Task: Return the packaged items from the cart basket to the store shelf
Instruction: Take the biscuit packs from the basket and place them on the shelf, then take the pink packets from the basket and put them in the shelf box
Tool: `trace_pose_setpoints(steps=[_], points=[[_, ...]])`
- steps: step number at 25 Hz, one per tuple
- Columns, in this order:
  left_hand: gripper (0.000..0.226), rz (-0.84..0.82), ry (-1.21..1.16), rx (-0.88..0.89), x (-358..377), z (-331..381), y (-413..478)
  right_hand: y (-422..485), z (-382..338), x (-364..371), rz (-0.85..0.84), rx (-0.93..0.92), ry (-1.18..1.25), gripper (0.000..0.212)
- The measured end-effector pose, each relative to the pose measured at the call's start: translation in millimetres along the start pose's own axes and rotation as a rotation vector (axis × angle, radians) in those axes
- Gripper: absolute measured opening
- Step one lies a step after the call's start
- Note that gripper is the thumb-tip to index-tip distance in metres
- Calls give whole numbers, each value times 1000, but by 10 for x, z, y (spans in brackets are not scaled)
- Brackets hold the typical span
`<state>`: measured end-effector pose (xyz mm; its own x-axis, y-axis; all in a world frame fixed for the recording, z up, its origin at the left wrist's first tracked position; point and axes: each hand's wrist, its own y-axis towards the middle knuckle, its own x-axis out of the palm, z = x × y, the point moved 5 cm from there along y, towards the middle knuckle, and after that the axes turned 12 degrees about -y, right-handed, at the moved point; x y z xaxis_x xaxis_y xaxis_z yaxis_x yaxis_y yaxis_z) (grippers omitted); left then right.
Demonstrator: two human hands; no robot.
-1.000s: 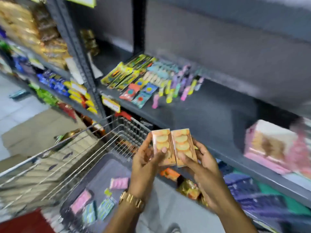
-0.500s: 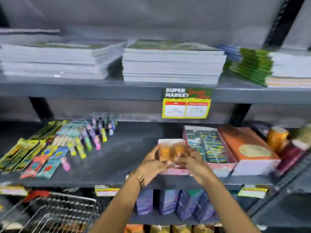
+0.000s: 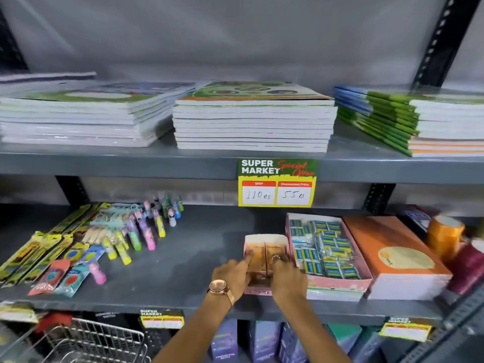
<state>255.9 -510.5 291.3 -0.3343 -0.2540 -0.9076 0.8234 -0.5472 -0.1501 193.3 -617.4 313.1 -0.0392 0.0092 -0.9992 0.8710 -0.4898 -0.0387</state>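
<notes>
Head view: left hand (image 3: 231, 277) and right hand (image 3: 286, 280) grasp two orange packets (image 3: 264, 260) inside pink tray (image 3: 264, 238); tray touches eraser box (image 3: 337, 284), bare shelf (image 3: 193, 260) left of tray.

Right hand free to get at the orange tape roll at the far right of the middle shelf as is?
Probably not yet. The right hand is pressed on the orange packets with the left hand. The tape roll stands uncovered beyond the pink box and orange pad.
</notes>
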Motion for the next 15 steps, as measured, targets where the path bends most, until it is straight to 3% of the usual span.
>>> trace_pose_setpoints(steps=[4,8,12,15], points=[[60,89,78,55,-2,-7,-102,-86,-86,-7,-20,-38,16,28],[41,365,-203,108,-245,-192,-439,-321,-513,-211,96,-195,187,42],[42,550,-486,-78,-394,-1117,-1077,-687,-1395,-181,151,-443,378,44],[37,610,-618,-360,-276,-2089,-1839,-1141,-2340,80,25,-724,405,35]])
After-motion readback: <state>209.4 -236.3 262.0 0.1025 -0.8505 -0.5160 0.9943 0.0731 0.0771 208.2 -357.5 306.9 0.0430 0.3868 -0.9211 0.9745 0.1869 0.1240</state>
